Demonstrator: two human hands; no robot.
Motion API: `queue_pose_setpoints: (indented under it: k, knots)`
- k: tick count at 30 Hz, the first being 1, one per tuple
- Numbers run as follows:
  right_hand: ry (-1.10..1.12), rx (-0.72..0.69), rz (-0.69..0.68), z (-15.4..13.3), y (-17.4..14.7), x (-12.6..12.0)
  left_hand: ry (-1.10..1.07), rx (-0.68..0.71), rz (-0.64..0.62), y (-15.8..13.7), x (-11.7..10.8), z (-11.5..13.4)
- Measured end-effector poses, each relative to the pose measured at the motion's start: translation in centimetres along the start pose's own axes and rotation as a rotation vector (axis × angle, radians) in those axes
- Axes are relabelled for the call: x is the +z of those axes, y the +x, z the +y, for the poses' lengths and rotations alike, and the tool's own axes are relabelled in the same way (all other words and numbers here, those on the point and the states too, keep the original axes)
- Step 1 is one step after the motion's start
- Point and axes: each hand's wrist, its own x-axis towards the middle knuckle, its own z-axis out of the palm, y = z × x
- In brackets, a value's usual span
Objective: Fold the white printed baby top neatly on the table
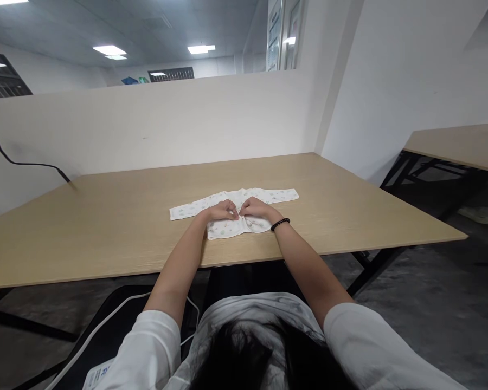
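Note:
A small white long-sleeved shirt (225, 230) with a pale printed pattern lies on the table, its sleeves spread out to both sides and its hem toward me. My left hand (224, 209) is closed in a pinch at the middle of the shirt's front. Close beside it, my right hand (255, 207) pinches the same front, fingertips nearly meeting the left ones. The cloth between them is puckered along a line down the front. Whatever small part sits between the fingertips is too small to make out. A dark beaded bracelet (280, 223) circles my right wrist.
The shirt rests near the front edge of a light wooden table (126, 216). A low white wall (187, 124) stands behind it. A black cable (32, 163) hangs down at the left. Another table (463, 143) stands at the right. A white cord (101, 325) runs below, at left.

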Motion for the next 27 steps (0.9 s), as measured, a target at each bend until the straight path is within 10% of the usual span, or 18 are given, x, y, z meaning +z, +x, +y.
queue_pose_setpoints:
  k: [27]
  knots:
    - [0.031, -0.036, -0.055, 0.55, 0.04, -0.01, 0.009, -0.006, 0.008, -0.21, -0.08, 0.55]
